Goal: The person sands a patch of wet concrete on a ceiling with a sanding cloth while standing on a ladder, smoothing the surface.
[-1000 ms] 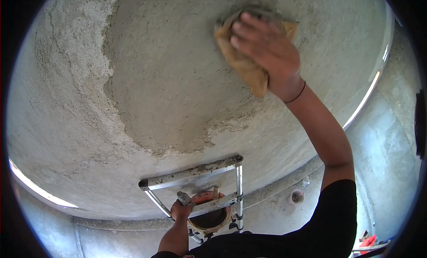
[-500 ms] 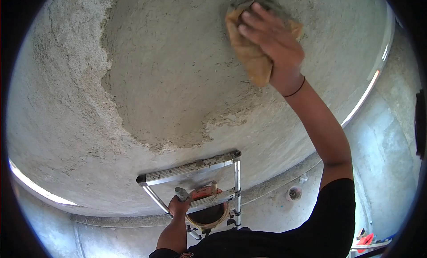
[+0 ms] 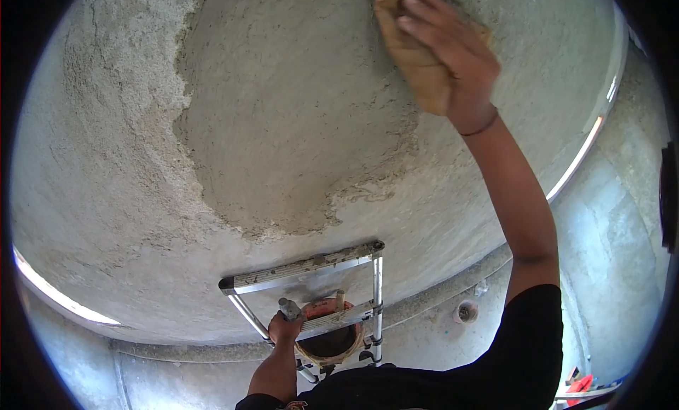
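1. The right hand [image 3: 456, 53] lies over a brown cloth [image 3: 423, 77], its fingers stretched out, slightly bent and a little apart, holding the cloth against the curved wall [image 3: 233, 297]. The palm side is hidden, and the hand is slightly blurred.
2. The brown cloth is above the ladder [image 3: 304, 267] and to its right, well apart from it. Its lower corner hangs past the palm near the wrist, where there is a dark thin band [image 3: 482, 123].
3. The left hand [image 3: 284, 328] is at the ladder's left rail, below the top bar. Its fingers are curled closed around a grey object [image 3: 288, 309], one end of which sticks out above the fist; whether the hand also grips the rail, I cannot tell.
4. A reddish bucket [image 3: 320, 308] shows between the ladder's rails, partly behind a lower rung, with dark material inside and a short upright handle [image 3: 340, 298] at its far side.
5. Above the ladder, the wall bears a darker, smoother patch [image 3: 283, 120] with a ragged edge; paler, rougher plaster [image 3: 127, 134] is to the left.
6. A small pot [image 3: 460, 319] is to the ladder's right.
7. An orange-and-white mark [image 3: 296, 406] shows on the black shirt [image 3: 530, 339] below the ladder, cut off and unreadable.
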{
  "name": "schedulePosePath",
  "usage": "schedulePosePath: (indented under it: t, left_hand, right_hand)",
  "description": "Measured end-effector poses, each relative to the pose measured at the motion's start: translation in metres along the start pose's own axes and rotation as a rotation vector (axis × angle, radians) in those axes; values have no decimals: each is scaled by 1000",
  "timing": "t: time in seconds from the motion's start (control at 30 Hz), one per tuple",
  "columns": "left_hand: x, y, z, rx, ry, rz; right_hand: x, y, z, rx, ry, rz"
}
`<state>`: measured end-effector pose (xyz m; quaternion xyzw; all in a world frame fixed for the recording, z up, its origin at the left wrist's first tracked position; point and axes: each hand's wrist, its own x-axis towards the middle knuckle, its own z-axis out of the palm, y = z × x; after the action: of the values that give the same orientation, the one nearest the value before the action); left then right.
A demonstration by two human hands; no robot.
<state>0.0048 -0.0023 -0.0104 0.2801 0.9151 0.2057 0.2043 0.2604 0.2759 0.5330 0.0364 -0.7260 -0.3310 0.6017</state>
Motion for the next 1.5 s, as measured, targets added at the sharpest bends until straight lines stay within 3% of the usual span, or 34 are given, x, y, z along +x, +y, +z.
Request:
schedulePosePath:
  t: [0.1, 0.27, 0.37, 0.47, 0.53, 0.67, 0.8, 0.93, 1.03, 1.1, 1.13, 1.23, 1.3, 1.4, 1.5]
  left_hand:
    - [4, -3, 4, 20, 12, -5]
    - [4, -7, 7, 31, -5, 5]
    - [7, -8, 6, 37, 6, 4]
    - [6, -5, 5, 19, 5, 2]
    - [4, -4, 4, 15, -4, 3]
    - [9, -12, 11, 19, 1, 8]
    - [3, -2, 2, 29, -2, 2]
    - [9, -5, 3, 40, -5, -4]
    - [3, -1, 3, 38, -35, -3]
    - [5, -4, 2, 35, -35, -4]
    - [6, -6, 3, 42, -32, -5]
    - [7, -7, 6, 47, -10, 22]
    - [4, -3, 2, 80, -22, -6]
    - [2, 0, -3, 45, -29, -10]
    - [0, 0, -3, 5, -32, -1]
  right_hand:
    - [-14, -10, 16, -71, -61, -55]
    - [-60, -56, 1, 120, -415, -166]
    - [-56, -42, -13, 147, -350, -200]
    - [-10, -11, -27, -30, -236, -181]
    - [13, -1, -17, -48, -11, -64]
    - [-9, -11, 19, -73, -67, -50]
    - [-55, -53, 18, 150, -349, -111]
    - [-68, -57, 0, 252, -368, -188]
    - [-29, -22, -9, 117, -354, -80]
    - [-15, -10, 7, 57, -24, 100]
    - [-18, -14, 11, 56, -20, 107]
    - [-42, -34, 24, 65, -124, 1]
    - [-62, -61, 20, 236, -348, -64]
    - [-70, -77, 0, 344, -457, -133]
    - [-28, -36, -16, 104, -284, -78]
